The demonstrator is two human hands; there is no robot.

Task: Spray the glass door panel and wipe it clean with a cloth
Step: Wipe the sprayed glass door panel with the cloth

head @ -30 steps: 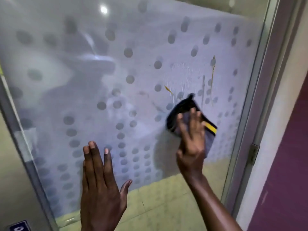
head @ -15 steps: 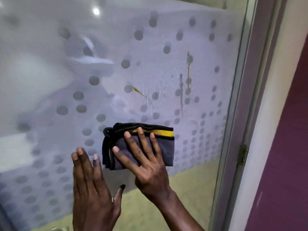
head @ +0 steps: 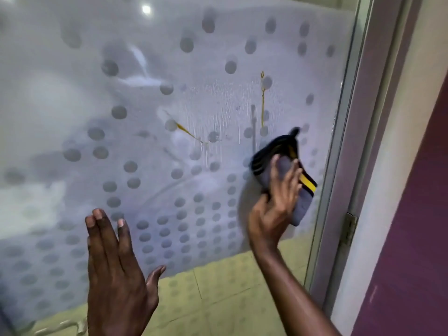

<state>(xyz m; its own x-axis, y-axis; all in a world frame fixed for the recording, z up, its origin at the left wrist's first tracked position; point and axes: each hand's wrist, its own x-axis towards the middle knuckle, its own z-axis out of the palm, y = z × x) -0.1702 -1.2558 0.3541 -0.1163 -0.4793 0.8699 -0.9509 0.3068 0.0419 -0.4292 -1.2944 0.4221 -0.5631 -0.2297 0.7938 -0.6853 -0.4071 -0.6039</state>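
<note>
The frosted glass door panel (head: 150,146) with grey dots fills the view. Wet spray streaks and thin yellow marks (head: 262,103) sit on its upper right part. My right hand (head: 276,202) presses a folded grey cloth (head: 278,163) with black and yellow edging against the glass near the right frame, below the streaks. My left hand (head: 116,275) is flat on the lower glass, fingers spread, holding nothing. No spray bottle is in view.
The grey metal door frame (head: 368,117) runs down the right side, with a hinge (head: 349,229) low on it. Beyond it stands a purple wall (head: 417,214). Yellow-green floor tiles (head: 218,287) show through the clear bottom of the glass.
My right hand has swept the cloth from the lower middle of the glass, beside my left hand, up and right toward the frame. The left hand stays flat on the glass.
</note>
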